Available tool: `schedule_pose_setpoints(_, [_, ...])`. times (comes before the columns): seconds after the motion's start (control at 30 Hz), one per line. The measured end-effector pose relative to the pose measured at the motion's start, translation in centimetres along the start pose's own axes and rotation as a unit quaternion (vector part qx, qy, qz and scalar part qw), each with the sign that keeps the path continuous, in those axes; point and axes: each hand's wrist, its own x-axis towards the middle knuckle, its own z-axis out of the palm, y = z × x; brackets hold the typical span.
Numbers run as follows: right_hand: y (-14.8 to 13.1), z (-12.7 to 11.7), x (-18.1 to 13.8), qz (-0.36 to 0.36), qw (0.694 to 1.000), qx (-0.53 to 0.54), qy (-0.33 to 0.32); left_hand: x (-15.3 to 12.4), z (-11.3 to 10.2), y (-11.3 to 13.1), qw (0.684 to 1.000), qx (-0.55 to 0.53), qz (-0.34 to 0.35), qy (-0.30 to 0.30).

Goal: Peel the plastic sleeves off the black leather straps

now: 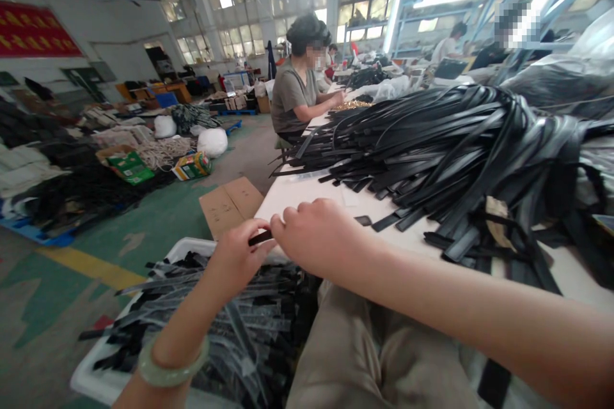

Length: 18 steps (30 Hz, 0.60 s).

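Observation:
Between my two hands stretches a short stretch of black strap [259, 238], held near the table's front corner. My left hand [237, 254] pinches one side of it between thumb and fingers. Curled around the other side is my right hand [319, 230], its fingers hiding most of what it grips. To the right, a large heap of long black straps [432, 140] lies across the white table [300, 195]. Below my left arm stands a white bin [93, 364] full of black strips, several with clear plastic wrapping.
A cardboard box [233, 203] is on the floor beyond the bin. A co-worker [295, 89] sits farther along the table, hands near small gold-coloured pieces [357, 104]. Piles of material [43, 185] cover the floor at left. My lap [345, 351] is under the table's edge.

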Motion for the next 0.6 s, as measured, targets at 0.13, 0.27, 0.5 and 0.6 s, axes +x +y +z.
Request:
schedule_pose_setpoints(0.13, [1.1,0.1,-0.3,0.004,1.0,-0.028,-0.012,-0.4,-0.9,-1.4,0.999,0.027,-0.027,-0.009])
schedule_pose_setpoints(0.27, [0.7,0.0,0.4,-0.01,1.0,-0.028,0.009,-0.9,-0.6,-0.8,0.999,0.044,0.021,-0.02])
schedule_pose_setpoints(0.5, [1.5,0.3,-0.6,0.011,0.999,-0.042,0.018,-2.8,-0.1,-3.4,0.96,-0.267,-0.026,-0.075])
schedule_pose_setpoints(0.6, [2.0,1.3,-1.4,0.03,0.998,-0.051,0.012,-3.3,0.8,-5.0,0.93,-0.339,-0.046,-0.136])
